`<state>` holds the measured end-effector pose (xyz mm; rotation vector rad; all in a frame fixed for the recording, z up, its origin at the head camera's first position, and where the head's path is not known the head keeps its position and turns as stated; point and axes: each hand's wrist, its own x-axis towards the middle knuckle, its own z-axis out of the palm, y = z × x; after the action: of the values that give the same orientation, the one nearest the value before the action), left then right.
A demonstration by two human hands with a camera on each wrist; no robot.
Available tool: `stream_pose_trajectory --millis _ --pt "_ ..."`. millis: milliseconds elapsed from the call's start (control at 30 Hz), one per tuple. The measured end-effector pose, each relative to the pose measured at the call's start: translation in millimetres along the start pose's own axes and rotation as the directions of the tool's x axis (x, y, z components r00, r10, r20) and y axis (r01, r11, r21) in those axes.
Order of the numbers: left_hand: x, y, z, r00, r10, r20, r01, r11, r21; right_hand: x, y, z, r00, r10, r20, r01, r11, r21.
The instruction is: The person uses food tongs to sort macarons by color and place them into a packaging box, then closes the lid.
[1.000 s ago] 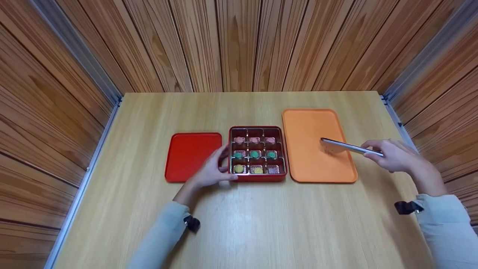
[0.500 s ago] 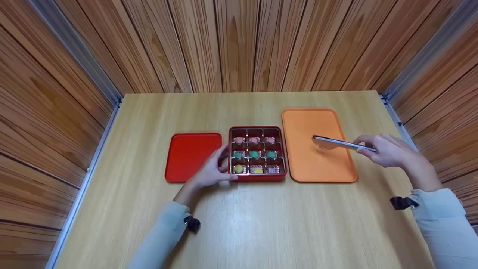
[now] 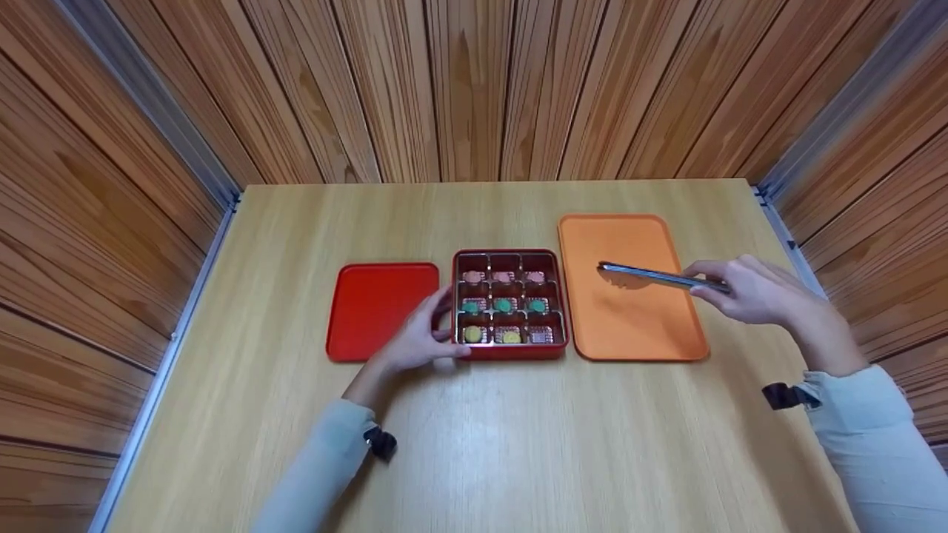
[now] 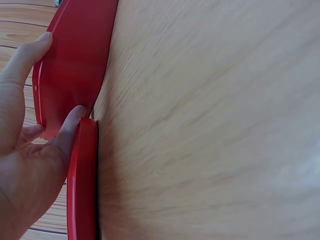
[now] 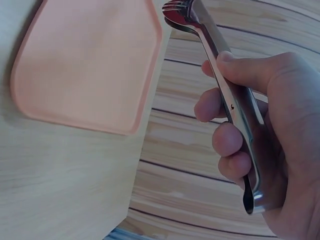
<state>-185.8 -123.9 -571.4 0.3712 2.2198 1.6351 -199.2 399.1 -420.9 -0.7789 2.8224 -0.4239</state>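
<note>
A red box with a divided insert stands mid-table. Pink pieces fill its back row and green pieces the middle row. Two yellow pieces lie in the front row; the front right compartment shows only a patterned base. My left hand grips the box's front left corner, thumb on the front side; the left wrist view shows its fingers on the red wall. My right hand holds metal tongs above the orange tray. Whether their tips hold anything is unclear.
A flat red lid lies left of the box, partly behind my left hand. The orange tray lies close along the box's right side. Wood-patterned walls enclose the table at the back and both sides.
My right hand and the tongs have moved left over the orange tray, toward the box. The left hand and the box have stayed in place.
</note>
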Motion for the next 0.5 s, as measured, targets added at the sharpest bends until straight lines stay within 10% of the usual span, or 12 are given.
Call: stream_pose_trajectory --millis 500 --pt "-0.3 -0.1 -0.8 1.000 0.008 0.007 -0.008 1.000 -0.023 12.7 -38.0 -5.5 0.999 -0.047 0.020 0.048 0.998 -0.033"
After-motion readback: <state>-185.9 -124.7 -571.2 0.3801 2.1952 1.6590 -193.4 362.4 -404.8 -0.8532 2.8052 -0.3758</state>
